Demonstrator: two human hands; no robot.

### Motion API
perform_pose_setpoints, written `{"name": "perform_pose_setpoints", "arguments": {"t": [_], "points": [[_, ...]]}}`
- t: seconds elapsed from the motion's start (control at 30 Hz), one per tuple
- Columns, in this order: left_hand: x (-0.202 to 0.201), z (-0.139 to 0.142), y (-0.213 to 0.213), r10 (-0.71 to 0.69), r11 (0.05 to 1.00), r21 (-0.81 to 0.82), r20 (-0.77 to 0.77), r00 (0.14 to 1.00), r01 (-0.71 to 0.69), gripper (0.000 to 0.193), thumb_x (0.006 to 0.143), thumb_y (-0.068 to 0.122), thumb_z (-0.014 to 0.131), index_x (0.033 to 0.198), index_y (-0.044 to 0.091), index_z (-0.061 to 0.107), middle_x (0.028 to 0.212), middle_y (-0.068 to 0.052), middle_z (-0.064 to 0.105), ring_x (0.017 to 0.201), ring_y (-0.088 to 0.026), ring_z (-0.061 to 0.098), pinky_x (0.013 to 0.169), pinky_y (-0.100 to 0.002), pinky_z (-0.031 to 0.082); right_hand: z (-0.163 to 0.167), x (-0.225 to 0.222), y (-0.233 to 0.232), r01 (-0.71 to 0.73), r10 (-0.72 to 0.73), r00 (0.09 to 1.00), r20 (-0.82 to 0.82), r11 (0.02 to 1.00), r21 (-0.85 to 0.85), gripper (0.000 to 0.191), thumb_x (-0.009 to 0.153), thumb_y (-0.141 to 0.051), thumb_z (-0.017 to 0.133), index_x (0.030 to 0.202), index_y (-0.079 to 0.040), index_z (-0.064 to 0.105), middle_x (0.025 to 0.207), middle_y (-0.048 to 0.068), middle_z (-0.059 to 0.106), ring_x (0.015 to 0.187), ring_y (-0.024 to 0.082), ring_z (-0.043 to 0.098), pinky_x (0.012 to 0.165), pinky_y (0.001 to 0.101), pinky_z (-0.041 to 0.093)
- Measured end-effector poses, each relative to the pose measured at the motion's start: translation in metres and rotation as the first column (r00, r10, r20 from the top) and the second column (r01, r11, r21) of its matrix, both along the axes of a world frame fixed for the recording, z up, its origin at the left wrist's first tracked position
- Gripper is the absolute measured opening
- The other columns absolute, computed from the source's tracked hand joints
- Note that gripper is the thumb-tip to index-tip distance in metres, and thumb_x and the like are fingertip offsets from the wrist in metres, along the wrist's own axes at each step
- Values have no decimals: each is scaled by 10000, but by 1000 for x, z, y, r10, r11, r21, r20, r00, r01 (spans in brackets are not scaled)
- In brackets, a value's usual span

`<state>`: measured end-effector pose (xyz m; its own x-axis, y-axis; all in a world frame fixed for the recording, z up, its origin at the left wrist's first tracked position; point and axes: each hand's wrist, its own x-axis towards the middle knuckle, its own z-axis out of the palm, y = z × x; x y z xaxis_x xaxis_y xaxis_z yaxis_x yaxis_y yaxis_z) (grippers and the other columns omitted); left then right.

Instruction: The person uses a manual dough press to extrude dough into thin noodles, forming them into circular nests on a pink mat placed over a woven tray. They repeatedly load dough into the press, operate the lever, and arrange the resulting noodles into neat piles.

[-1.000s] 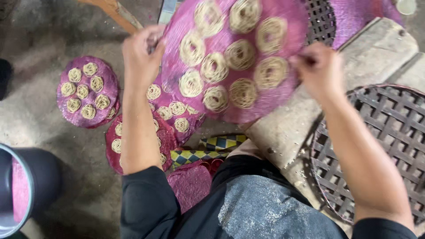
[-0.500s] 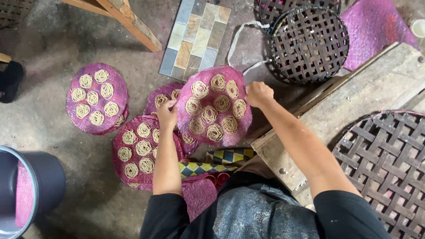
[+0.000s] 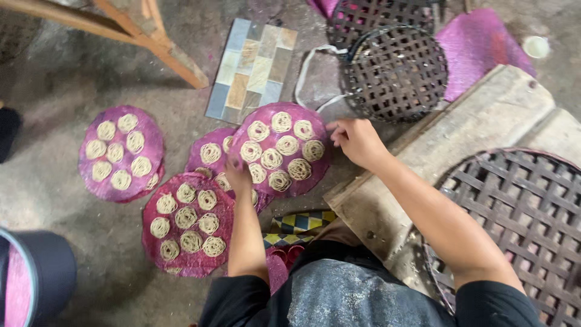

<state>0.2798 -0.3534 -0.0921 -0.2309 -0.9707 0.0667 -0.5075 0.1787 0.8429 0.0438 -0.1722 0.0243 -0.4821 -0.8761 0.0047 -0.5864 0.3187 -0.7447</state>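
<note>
Both hands are gripping one round magenta mesh mat (image 3: 281,150) at opposite edges. Left hand (image 3: 237,171) is pinching the lower-left rim, fingers curled over it. Right hand (image 3: 357,140) is clenching the right rim, knuckles up. The mat is sitting low over the floor, overlapping a second mat (image 3: 209,154) underneath; I cannot tell whether it is fully resting or just above it.

The held mat is thin and woven, with a slightly wavy edge, and is carrying pale coiled noodle nests (image 3: 272,158) laid flat as stringy spirals, none stacked.

Around it:
- A third mat (image 3: 187,224) is lying at lower left, same nests, edge touching the second mat.
- A fourth mat (image 3: 121,152) is lying further left, apart from the others.
- A dark woven basket (image 3: 393,71), open lattice and round, is sitting just above the right hand.
- A large flat lattice tray (image 3: 514,224) of the same dark weave is lying at right.
- A rough pale wooden plank (image 3: 460,142) is running diagonally under the right forearm.
- A patchwork tile slab (image 3: 251,69) of rectangular stone-coloured blocks is lying on the concrete floor (image 3: 66,79).
- A dark bucket (image 3: 36,284) is sitting at bottom left.
</note>
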Motion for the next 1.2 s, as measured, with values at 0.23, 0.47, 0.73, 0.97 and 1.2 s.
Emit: {"name": "perform_pose_setpoints", "arguments": {"t": [0.23,0.47,0.73,0.97,1.2], "points": [[2,-38,64,-282,950,197,219,934,240,336,864,333,749,1124,122,777,1014,-98,777,935,-286,734,813,-410,551,41,45,161,364,-356,922,151,931,-29,54,836,-27,747,884,-1,746,716,73,707,628,108,655,582,280,537],[-47,-10,46,-135,927,265,-422,896,264,182,992,231,756,977,56,708,797,-12,645,632,-87,514,541,-260,376,-11,122,367,879,-903,429,31,409,-246,187,899,-102,778,826,20,657,611,48,584,545,96,448,503,275,349],[-212,85,131,-743,585,-290,-567,356,758,321,999,12,553,1312,-26,611,1241,-58,690,1124,-199,700,932,-275,563,-59,178,432,784,-903,217,370,-65,-618,339,1178,-120,550,894,26,665,729,35,630,656,78,565,671,231,464],[-204,158,345,-707,-218,294,-705,57,931,360,890,-29,517,1169,141,669,1029,100,702,925,-19,691,667,-233,519,-10,182,367,824,-989,60,-139,127,-551,456,932,19,480,1378,77,561,1489,215,464,1339,362,494,1139,405,397],[-199,144,410,-863,-470,84,-254,-437,879,503,908,218,586,1400,156,504,1400,-29,461,1243,-234,479,933,-437,395,3,194,347,719,-973,151,-172,228,-656,363,929,71,587,1284,-2,605,1416,205,529,1263,334,590,1082,409,492]]}}
